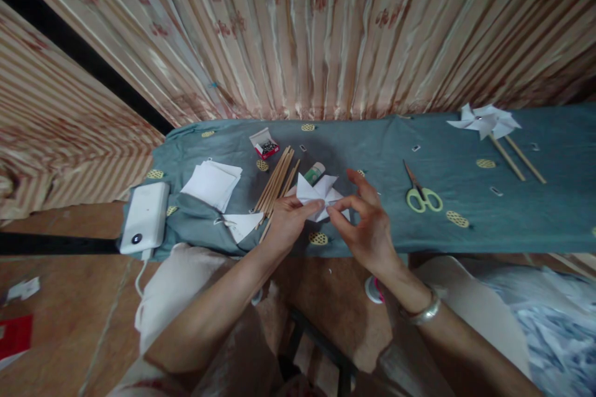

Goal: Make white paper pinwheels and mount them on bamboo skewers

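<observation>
A white folded-paper pinwheel (319, 188) is held over the table's front half, its pointed blades fanned out. My left hand (289, 222) grips it from the left, thumb pressed near the centre. At the right of that centre, the thumb and index finger of my right hand (367, 229) are pinched together on the paper, while another finger is raised. Whether a small pin sits in that pinch cannot be made out. Just behind the pinwheel lies a green glue stick (315, 172) with a white cap. Thin wooden sticks (275, 183) lie in a bundle beside my left hand.
Green-handled scissors (421, 196) lie to the right on the green cloth (372, 136). Finished pinwheels (488, 120) on sticks rest at the far right. Leftward are a small open box of pins (265, 146), white paper squares (209, 185), a paper scrap (243, 226) and a white cabled device (145, 214).
</observation>
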